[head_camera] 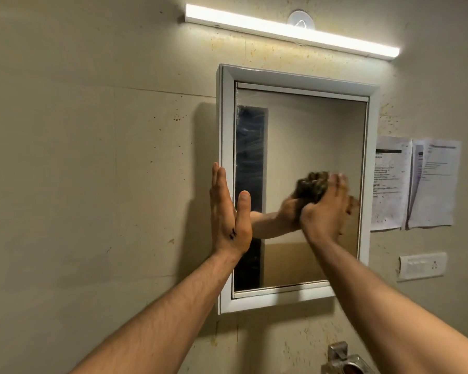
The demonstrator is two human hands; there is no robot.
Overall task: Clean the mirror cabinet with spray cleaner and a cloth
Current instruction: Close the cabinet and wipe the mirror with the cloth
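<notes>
Stained beige wall [92, 157] is filling the view, speckled with rusty brown spots. Nearest the camera, two bare forearms are reaching up from five and seven o'clock. At the bottom edge, around five o'clock, a metal fixture [343, 360] is poking out of the wall, only partly showing.

Further out, the left hand [229, 217] is lying flat and fully spread, fingers straight and together, pointing to twelve o'clock. It is pressing against the left side of the mirror cabinet [227, 125], with the thumb reaching over the white frame onto the edge of the glass. It is gripping nothing. A small dark mark is showing on the back of this hand.

The right hand [326, 209] is curling around a dark, bunched cloth [312, 184] and pushing it against the mirror glass, a little right of the centre. Hand and cloth are blurring, and their reflection is meeting them in the glass. Faint smears are showing over the dark strip reflected on the left of the mirror.

The cabinet is hanging on the wall at the middle of the view. At three o'clock from it, two printed sheets of paper [414, 182] are sticking to the wall, and a white switch plate [422, 265] is sitting at four o'clock. Farthest up, at twelve o'clock, a tube light [289, 31] is glowing above the cabinet, with a round white hook [300, 18] just behind it.
</notes>
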